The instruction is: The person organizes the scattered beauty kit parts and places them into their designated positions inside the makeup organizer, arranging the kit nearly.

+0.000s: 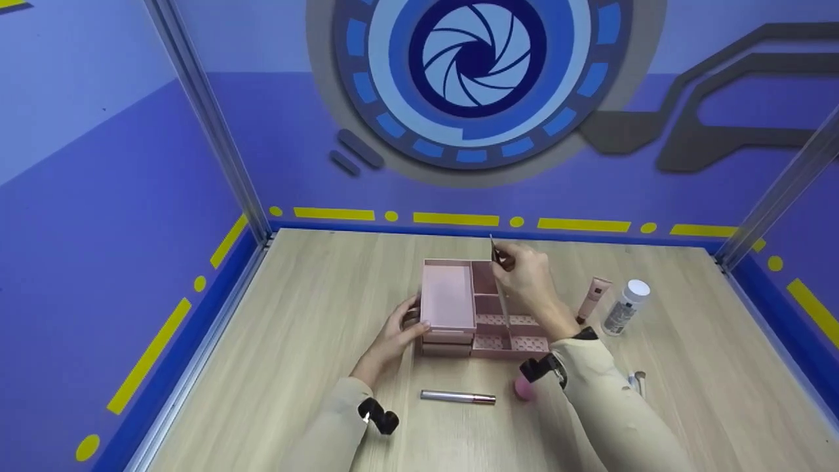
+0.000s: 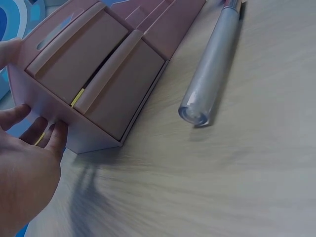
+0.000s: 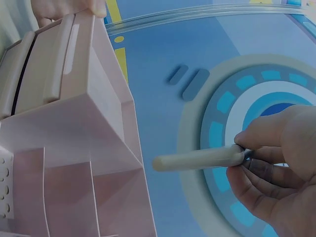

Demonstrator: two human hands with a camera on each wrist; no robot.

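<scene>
A pink cosmetics organizer [image 1: 448, 295] stands mid-table, with a shallow top tray and two drawers on the left and divided compartments [image 1: 493, 343] on the right. My left hand [image 1: 397, 334] grips its left side, thumb at the front top corner and fingertips against the side wall [image 2: 89, 136]. Above the compartments, my right hand [image 1: 527, 278] pinches a slim cream stick [image 3: 197, 159] by its dark end. The stick's rounded tan tip points toward the organizer in the right wrist view, apart from it. Fingers hide the pinched end, so its exact kind is unclear.
A silver cosmetic tube [image 1: 457, 397] lies in front of the organizer. Near it, a pink sponge-like item [image 1: 523, 388] is partly hidden by the wrist camera. To the right stand a pink squeeze tube [image 1: 594, 299] and a white-capped bottle [image 1: 627, 308]; a small brush [image 1: 640, 383] lies nearer.
</scene>
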